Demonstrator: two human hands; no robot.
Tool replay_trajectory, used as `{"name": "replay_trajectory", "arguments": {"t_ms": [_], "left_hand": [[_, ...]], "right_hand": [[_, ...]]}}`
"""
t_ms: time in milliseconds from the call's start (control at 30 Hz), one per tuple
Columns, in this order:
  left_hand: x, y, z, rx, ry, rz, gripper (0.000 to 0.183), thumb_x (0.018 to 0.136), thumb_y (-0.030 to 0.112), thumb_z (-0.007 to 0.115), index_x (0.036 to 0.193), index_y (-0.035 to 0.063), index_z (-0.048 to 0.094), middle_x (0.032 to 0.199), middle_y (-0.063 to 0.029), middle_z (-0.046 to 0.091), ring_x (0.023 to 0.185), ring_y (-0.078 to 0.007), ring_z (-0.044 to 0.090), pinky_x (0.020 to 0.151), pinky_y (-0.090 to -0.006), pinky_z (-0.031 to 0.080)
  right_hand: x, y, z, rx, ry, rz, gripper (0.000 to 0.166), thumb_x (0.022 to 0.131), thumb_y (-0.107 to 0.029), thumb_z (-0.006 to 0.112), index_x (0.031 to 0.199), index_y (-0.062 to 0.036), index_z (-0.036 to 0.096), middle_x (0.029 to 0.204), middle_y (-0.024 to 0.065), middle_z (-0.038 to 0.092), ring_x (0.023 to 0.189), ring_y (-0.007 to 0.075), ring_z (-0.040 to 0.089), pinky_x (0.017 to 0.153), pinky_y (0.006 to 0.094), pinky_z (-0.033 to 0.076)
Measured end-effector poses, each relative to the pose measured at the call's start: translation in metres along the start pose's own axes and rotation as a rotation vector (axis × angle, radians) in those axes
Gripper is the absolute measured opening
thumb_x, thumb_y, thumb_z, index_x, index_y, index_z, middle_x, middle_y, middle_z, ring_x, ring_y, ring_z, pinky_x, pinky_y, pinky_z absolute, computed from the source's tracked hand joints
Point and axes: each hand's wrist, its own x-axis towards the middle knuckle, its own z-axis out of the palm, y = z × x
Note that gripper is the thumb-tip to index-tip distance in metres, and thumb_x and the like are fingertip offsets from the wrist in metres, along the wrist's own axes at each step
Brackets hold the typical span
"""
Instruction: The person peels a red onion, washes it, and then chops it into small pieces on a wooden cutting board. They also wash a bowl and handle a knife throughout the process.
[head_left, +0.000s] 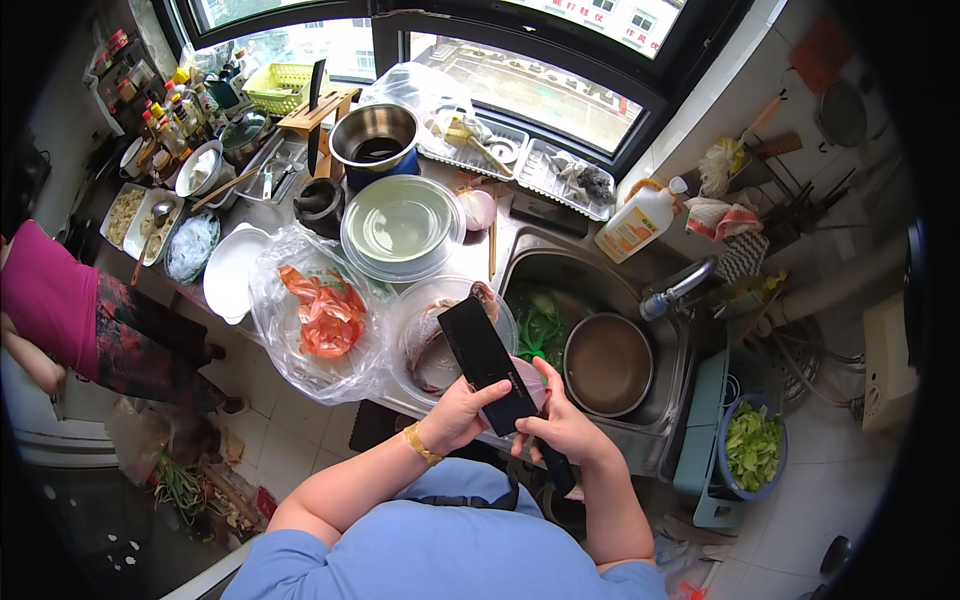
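Note:
A black kitchen cleaver lies tilted across both hands, its blade pointing up towards the fish bowl. My left hand grips the blade near its heel, thumb flat on the black face. At the handle end, my right hand has its thumb against the cleaver, and its index finger stretches upward. Part of a pinkish, onion-like piece shows behind the blade beside that finger; which hand supports it is hidden. Beyond the blade, a fish is in a clear plastic bowl, partly covered by the cleaver.
To the right, a steel sink holds a round pan and a green bag. Left of the fish sits a plastic bag with red wrapping. A lidded bowl stands behind. Another person is at far left.

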Motion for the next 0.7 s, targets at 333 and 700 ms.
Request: {"name": "replay_trajectory", "arguments": {"t_ms": [333, 700], "left_hand": [[-0.015, -0.005, -0.013, -0.063, 0.076, 0.18, 0.075, 0.085, 0.043, 0.074, 0.141, 0.0161, 0.032, 0.134, -0.007, 0.049, 0.126, -0.0244, 0.05, 0.104, -0.0468, 0.046], [-0.094, 0.036, -0.019, -0.111, 0.291, 0.386, 0.094, 0.084, 0.076, 0.048, 0.144, 0.0046, 0.036, 0.14, -0.0213, 0.047, 0.128, -0.0386, 0.049, 0.098, -0.0609, 0.046]], "right_hand": [[0.01, -0.007, -0.009, -0.111, 0.094, -0.085, 0.101, 0.09, -0.012, 0.069, 0.152, -0.0068, -0.01, 0.122, 0.029, 0.054, 0.051, 0.0183, 0.064, 0.039, 0.0247, 0.044], [0.045, -0.051, -0.087, -0.638, 0.545, -0.234, 0.053, 0.1, -0.046, 0.051, 0.12, 0.0025, 0.054, 0.063, 0.0133, 0.064, 0.048, 0.0216, 0.062, 0.047, 0.0329, 0.048]]}}
